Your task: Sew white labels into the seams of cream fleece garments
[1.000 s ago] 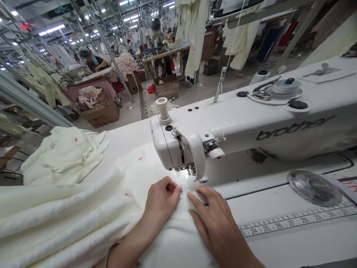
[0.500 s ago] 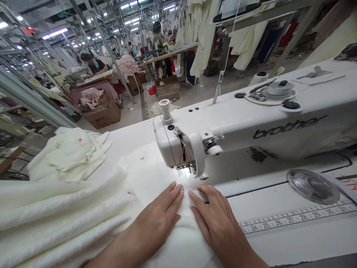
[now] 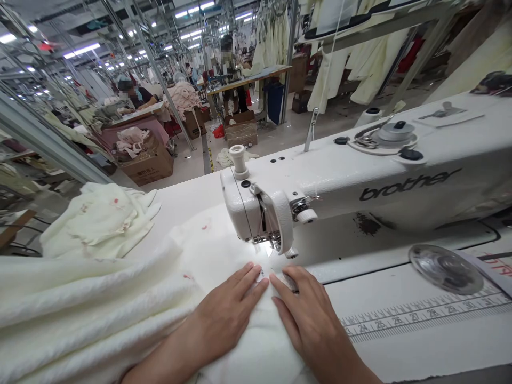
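Observation:
Cream-white fabric [image 3: 196, 250] lies under the needle end of a white sewing machine [image 3: 256, 208] and spreads in thick folds to the left. My left hand [image 3: 228, 304] rests on it with its fingers stretched out flat, just in front of the presser foot. To its right, my right hand [image 3: 312, 309] also lies on the fabric, fingers extended and thumb apart. Between the fingertips shows a small white label [image 3: 262, 272] with dark print, too small to read. Neither hand grips anything that I can see.
A crumpled cream fabric piece [image 3: 102, 218] lies at the table's left. On the right are a printed ruler strip [image 3: 424, 316] and a clear round dish-like object [image 3: 446, 269]. Beyond the table stand cardboard boxes [image 3: 147, 166], and a person [image 3: 138, 97] sits at another machine.
My left hand's fingers have spread, one reaching right toward the label. My right hand stays nearly in place. The view has shifted slightly.

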The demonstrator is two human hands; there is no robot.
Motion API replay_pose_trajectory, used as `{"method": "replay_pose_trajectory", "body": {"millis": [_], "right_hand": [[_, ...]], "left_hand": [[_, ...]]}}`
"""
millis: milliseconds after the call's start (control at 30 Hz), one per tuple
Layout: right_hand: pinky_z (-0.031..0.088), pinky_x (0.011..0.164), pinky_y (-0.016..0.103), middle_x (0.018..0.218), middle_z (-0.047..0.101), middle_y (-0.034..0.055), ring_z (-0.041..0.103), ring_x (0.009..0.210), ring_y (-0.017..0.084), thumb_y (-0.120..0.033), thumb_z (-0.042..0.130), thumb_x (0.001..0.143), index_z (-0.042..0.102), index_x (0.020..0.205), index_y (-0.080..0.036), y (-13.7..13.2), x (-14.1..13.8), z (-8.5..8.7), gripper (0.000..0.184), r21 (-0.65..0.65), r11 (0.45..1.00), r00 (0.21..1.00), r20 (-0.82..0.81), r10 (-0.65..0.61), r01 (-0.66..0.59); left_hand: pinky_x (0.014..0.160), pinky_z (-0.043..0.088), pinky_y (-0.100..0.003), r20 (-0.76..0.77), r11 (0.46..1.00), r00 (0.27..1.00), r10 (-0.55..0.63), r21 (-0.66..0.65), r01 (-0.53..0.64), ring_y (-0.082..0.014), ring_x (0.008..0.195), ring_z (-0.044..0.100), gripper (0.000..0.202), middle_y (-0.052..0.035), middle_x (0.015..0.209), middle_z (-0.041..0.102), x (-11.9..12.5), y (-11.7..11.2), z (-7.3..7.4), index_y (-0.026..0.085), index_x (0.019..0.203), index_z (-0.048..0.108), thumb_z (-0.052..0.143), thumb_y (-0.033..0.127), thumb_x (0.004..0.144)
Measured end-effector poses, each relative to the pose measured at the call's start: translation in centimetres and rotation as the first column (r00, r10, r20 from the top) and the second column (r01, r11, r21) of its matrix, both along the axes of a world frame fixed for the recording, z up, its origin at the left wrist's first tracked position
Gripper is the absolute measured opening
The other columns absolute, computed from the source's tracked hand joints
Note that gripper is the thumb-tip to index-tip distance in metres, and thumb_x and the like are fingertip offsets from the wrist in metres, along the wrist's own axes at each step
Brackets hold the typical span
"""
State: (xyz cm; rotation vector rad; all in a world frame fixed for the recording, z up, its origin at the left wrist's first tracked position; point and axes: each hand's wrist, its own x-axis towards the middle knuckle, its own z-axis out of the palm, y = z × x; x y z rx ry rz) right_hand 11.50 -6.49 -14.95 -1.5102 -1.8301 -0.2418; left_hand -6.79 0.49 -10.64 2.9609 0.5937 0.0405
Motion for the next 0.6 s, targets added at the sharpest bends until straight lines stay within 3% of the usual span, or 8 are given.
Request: {"method": "replay_pose_trajectory", "body": {"millis": [167,400,500,600], "right_hand": [[0.051,0.080,0.047,0.107,0.052,0.0188,0.052,0.104,0.031,-0.011,0.045,0.090,0.061,0.107,-0.007,0.2,0.1,-0.3,0.023,0.012,1.000,0.999,0.036,0.022,-0.023],[0.049,0.078,0.045,0.107,0.052,0.0188,0.051,0.104,0.032,-0.014,0.040,0.092,0.062,0.105,-0.007,0.1,0.0,-0.4,0.026,0.000,0.999,0.997,0.062,0.035,-0.035],[0.050,0.076,0.041,0.103,0.056,0.0172,0.055,0.098,0.028,-0.015,0.040,0.092,0.063,0.102,-0.008,0.4,0.6,0.4,0.026,-0.016,0.998,0.996,0.069,0.054,-0.053],[0.051,0.073,0.035,0.093,0.062,0.0112,0.059,0.090,0.022,-0.017,0.035,0.094,0.065,0.097,-0.015,2.7,2.1,1.0,0.030,-0.071,0.995,0.996,0.054,0.077,-0.074]], "left_hand": [[0.109,0.038,-0.040,-0.063,1.000,0.998,-0.006,0.019,0.007,-0.0279,0.138,0.028,0.056,-0.0183,0.145,0.036,0.3,0.1,0.3,0.007,0.141,0.033,0.040,0.004,0.085],[0.110,0.038,-0.041,-0.032,1.000,0.999,-0.003,0.014,0.003,-0.0270,0.138,0.028,0.062,-0.0174,0.145,0.036,0.2,0.1,0.1,0.008,0.142,0.031,0.038,0.001,0.081],[0.109,0.038,-0.041,-0.039,1.000,0.999,-0.004,0.027,0.005,-0.0275,0.138,0.028,0.062,-0.0176,0.146,0.035,0.2,0.0,0.0,0.007,0.141,0.031,0.038,0.000,0.080],[0.109,0.039,-0.041,-0.038,0.999,0.999,-0.005,0.047,0.007,-0.0280,0.137,0.030,0.056,-0.0179,0.145,0.037,0.2,0.0,-0.1,0.006,0.139,0.035,0.038,0.002,0.083]]}}
